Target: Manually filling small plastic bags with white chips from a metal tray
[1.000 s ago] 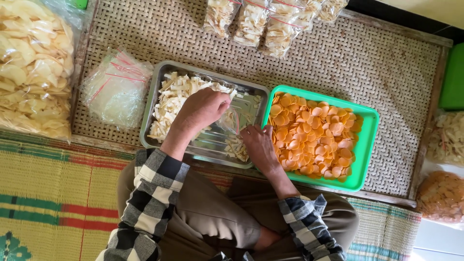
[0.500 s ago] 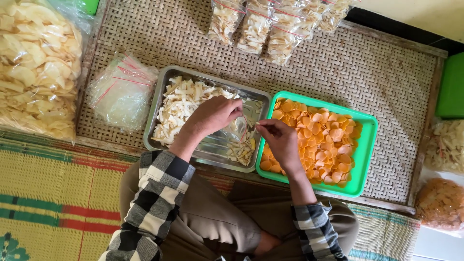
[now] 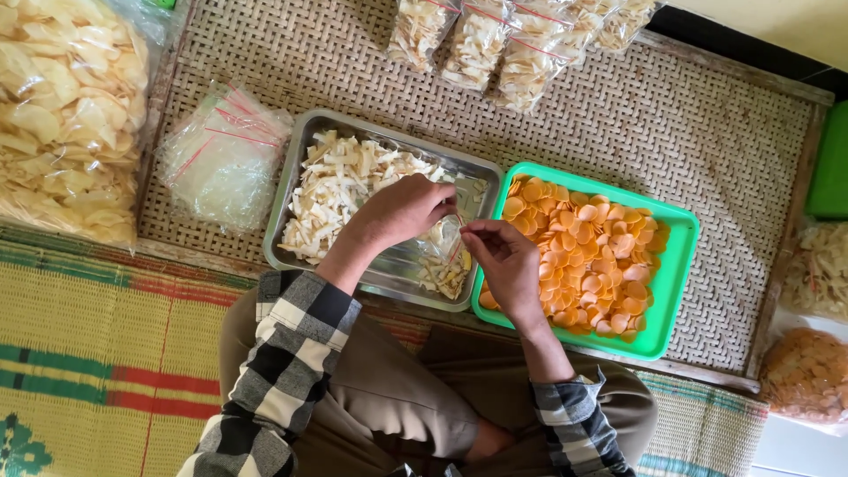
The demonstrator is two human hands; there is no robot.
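Plastic bag (image 3: 444, 252) sits btwn both hands over metal tray (image 3: 296, 177); left hand (image 3: 402, 210) & right hand (image 3: 499, 256) each pinch its mouth, fingers closed on it.

Floor: striped woven mat (image 3: 97, 353) in yellow, green and red.
Work surface: woven rattan tray (image 3: 707, 132), wood-framed.
Light: soft, even daylight.

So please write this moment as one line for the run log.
left hand: holds small clear bag | right hand: pinches bag mouth | under: metal tray of pale chips | beside: green tray of orange chips
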